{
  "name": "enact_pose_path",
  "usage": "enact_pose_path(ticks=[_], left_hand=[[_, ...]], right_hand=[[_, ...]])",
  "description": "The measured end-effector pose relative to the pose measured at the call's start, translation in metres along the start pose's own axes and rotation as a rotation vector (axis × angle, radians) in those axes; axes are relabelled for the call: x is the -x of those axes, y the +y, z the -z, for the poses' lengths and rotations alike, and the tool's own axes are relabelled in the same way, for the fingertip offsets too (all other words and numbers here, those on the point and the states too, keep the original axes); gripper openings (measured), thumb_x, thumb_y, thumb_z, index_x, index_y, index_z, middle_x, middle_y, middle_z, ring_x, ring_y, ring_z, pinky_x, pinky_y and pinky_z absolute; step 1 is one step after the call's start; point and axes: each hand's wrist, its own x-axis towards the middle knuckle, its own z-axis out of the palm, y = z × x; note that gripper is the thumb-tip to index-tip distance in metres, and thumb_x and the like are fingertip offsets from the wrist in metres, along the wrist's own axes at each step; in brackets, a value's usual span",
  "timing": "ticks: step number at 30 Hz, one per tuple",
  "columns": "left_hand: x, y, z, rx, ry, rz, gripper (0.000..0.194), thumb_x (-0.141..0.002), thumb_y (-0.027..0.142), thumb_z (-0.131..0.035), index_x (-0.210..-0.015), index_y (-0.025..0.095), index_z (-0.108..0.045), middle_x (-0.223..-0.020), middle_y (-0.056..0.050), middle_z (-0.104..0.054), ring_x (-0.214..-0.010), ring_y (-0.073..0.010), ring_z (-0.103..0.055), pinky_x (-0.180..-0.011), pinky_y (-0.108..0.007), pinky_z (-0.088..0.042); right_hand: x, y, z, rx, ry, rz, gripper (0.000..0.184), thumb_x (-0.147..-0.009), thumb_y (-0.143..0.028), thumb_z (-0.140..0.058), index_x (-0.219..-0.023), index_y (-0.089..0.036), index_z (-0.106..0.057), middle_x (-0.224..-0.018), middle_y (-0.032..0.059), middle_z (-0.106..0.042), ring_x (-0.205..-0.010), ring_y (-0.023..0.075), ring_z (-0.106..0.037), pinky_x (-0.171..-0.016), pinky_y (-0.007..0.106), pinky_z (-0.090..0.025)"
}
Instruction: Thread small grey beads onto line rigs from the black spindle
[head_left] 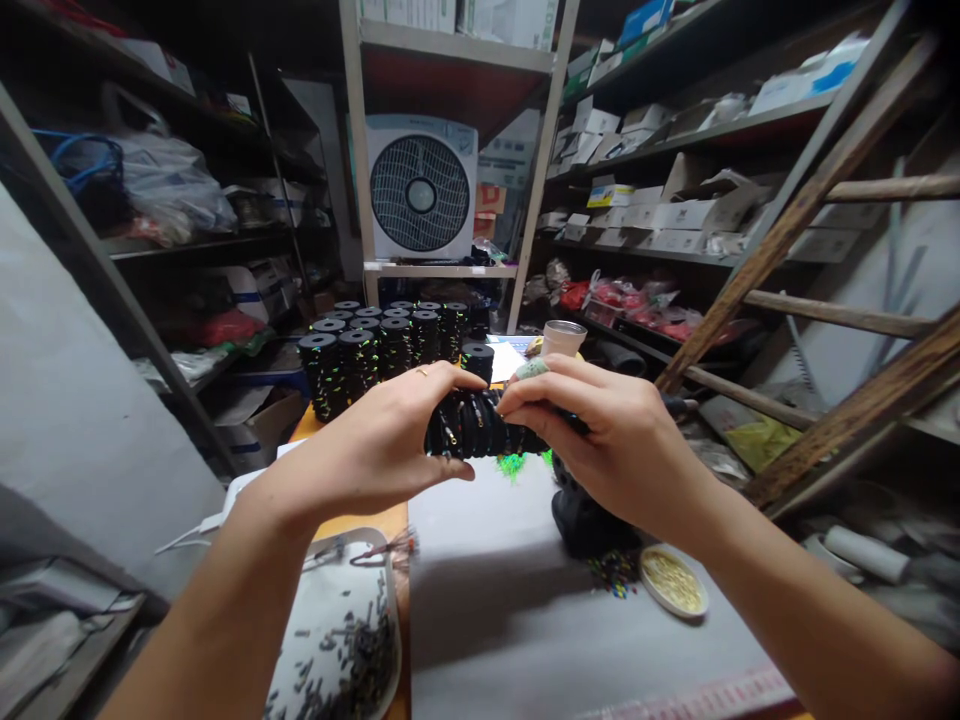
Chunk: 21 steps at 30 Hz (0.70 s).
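You hold a black roll [472, 425] in front of you, above the near-middle of the grey-white work surface [480, 610]. It lies on its side, its long axis running left to right and roughly level, so its ends point left and right. Dark, cord-like bands wrap round it in close ridges, with small shiny metallic bits among them.

Your left hand [375, 440] is curled round the roll's left end, gripping it from above and below. Your right hand [600, 415] is at the right part, its fingertips pinched together against the bands; you can't tell what, if anything, sits between them. A pale green wrap [532, 370] covers one fingertip.

Below your right hand is a lumpy, matte black stand [589, 520]; your hand hides whether it touches the roll. Just beside the stand lie a scatter of small multicoloured pieces [615, 574] and a shallow, oval white dish [673, 582] of tiny gold-coloured pieces. Bright green bits [512, 466] show beyond the roll.

At near left, a white tray [311, 600] with rounded corners holds small dark pieces. At far left, black spools [360, 355] stand upright, with flat, round grey tops and yellow-green flecks down their sides.
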Motion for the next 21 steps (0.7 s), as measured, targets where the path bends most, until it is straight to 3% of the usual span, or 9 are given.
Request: enact_pose_path(ticks=[7,16,21], left_hand=[[0.001,0.0,0.002,0.033,0.001,-0.033,0.057,-0.075,0.025,-0.077,-0.125,0.022,-0.05,-0.125,-0.004,-0.062,-0.111,-0.0214,-0.059,-0.093,-0.033,-0.046],[0.0,0.0,0.001,0.047,0.014,-0.035,0.052,-0.074,0.019,-0.076,-0.12,0.02,-0.052,-0.122,-0.006,-0.063,-0.111,-0.0238,-0.06,-0.092,-0.035,-0.047],[0.001,-0.002,0.002,0.041,0.021,-0.047,0.051,-0.074,0.021,-0.077,-0.119,0.023,-0.053,-0.123,-0.006,-0.064,-0.11,-0.0248,-0.061,-0.092,-0.037,-0.048]], right_hand=[[0.006,-0.003,-0.006,0.108,0.033,0.032,0.012,-0.095,-0.012,-0.052,-0.093,-0.017,-0.063,-0.083,0.0027,-0.06,-0.074,0.0141,-0.057,-0.067,0.026,-0.047],[0.01,-0.008,-0.01,0.228,0.024,0.11,0.015,-0.096,-0.011,-0.048,-0.094,-0.019,-0.061,-0.084,0.0058,-0.062,-0.079,0.0187,-0.058,-0.07,0.031,-0.047],[0.007,-0.007,-0.006,0.2,0.0,0.087,0.015,-0.097,-0.014,-0.048,-0.094,-0.02,-0.061,-0.086,0.0052,-0.063,-0.08,0.0184,-0.059,-0.069,0.031,-0.048]])
